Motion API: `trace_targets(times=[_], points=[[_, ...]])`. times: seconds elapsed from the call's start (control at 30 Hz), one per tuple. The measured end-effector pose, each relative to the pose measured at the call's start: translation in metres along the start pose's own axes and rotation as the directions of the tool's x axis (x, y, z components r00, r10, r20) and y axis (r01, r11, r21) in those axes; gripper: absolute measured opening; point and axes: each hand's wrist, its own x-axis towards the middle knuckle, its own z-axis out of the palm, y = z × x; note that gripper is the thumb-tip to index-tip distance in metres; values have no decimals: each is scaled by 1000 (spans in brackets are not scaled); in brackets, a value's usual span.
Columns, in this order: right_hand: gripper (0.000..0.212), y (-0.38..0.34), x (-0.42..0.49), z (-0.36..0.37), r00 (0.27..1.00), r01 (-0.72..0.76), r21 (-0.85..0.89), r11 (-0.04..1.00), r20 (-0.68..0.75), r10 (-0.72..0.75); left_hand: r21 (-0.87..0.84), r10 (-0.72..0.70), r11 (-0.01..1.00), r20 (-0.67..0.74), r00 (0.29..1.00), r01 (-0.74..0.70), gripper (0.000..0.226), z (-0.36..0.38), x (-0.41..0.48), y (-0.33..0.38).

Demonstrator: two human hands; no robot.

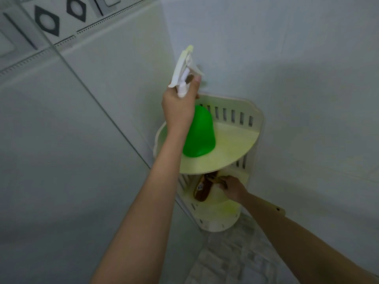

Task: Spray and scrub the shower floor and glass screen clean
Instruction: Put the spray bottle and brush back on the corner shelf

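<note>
Home shower: tiled walls (pixel 307 58), corner caddy (pixel 235 144).

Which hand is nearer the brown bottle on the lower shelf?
Right. The right hand grips the brown bottle by its top end on the lower shelf; the left hand is higher, above the top shelf, gripping the green spray bottle.

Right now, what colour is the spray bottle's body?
The spray bottle body is bright green; head view.

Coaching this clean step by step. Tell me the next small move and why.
Probably draw the brown object out of the lower tier of the cream slotted corner shelf: the right hand grips its end, and the left hand holds the green spray bottle with white trigger.
</note>
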Motion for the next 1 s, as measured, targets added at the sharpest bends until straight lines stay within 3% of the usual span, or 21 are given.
trace_targets(times=[0.13,0.23,0.3,0.43,0.53,0.67,0.87,1.0], points=[[38,8,-10,7,996,-37,-203,979,-82,21,141,61,988,-8,998,-59,30,-15,-24,-18],[47,13,-17,17,998,-8,-289,957,-66,-12,218,92,973,-42,995,-81,41,-22,-37,-27],[54,14,-19,20,997,5,-300,954,-71,-28,257,120,961,-63,991,-100,43,-25,-38,-32],[46,12,-22,20,993,-25,-211,977,-114,1,286,96,955,-49,994,-78,41,-23,-32,-28],[48,6,-15,18,993,50,-183,982,-94,-69,296,92,952,-25,995,-80,42,-21,-26,-27],[49,-4,1,9,988,98,-244,965,-93,-124,304,104,947,-3,995,-98,43,-16,-20,-28],[54,-6,-1,11,988,-26,-355,934,-149,-30,297,131,946,23,991,-132,47,-11,-16,-32],[60,-4,-2,14,995,-17,-414,910,-96,-25,266,117,956,40,992,-123,51,-11,-20,-33]])
